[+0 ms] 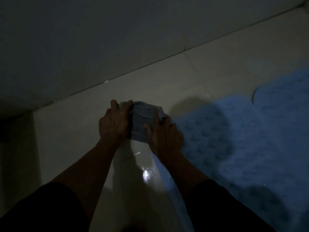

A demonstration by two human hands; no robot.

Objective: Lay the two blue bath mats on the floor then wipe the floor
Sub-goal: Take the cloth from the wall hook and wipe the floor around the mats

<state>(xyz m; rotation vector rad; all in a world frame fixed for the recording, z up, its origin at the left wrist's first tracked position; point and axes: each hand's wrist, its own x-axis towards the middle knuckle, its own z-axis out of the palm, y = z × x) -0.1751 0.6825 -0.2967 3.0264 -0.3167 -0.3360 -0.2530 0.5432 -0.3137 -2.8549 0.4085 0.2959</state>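
The scene is dim. At the far left, the pale wall (117, 39) comes down to meet the glossy, cream-coloured tiled floor (71, 131) along a dark slanted joint. Near the middle, the left hand (113, 124) lies on the left side of a folded grey-blue ribbed cloth (144, 123), with its fingers curled over the far left corner of the cloth. The cloth is pressed flat on the floor between both hands. The right hand (164, 136) presses on the right lower part of the cloth, with its thumb on top of the fabric, so both hands are grasping the cloth. Below the hands, a small bright reflection shines on the wet-looking floor. To the right, the light blue bath mat with raised bumps (242, 148) lies flat on the floor, touching the right hand's edge. A second light blue bath mat (284, 97) overlaps it at the far right, with a curved border visible.
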